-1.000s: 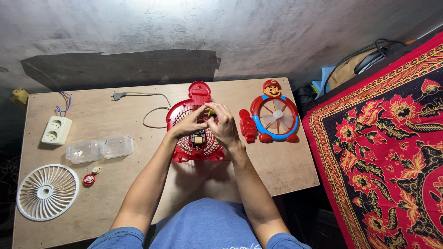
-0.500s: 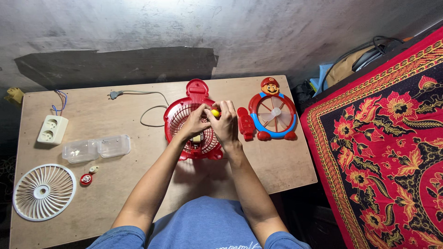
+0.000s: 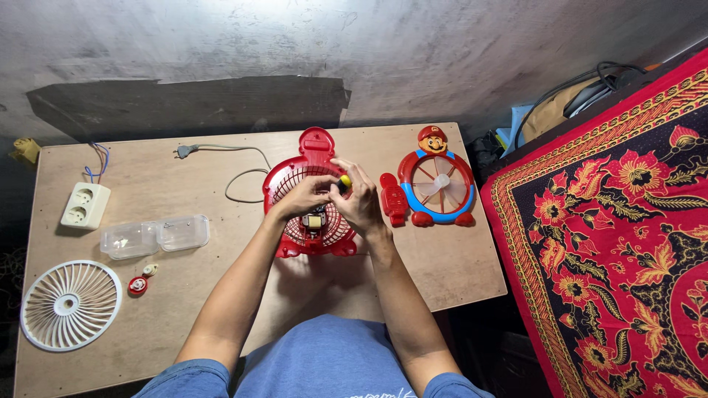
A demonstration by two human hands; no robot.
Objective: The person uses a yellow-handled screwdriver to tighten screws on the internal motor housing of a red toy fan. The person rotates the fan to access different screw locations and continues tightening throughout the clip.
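Plainly, the red fan housing (image 3: 310,199) lying mid-table (image 3: 184,309) looks light, stiff and brittle-ribbed, best held by its rim, while left hand (image 3: 304,196) and right hand (image 3: 360,200) pinch a small yellow-tipped tool (image 3: 344,180) above it.
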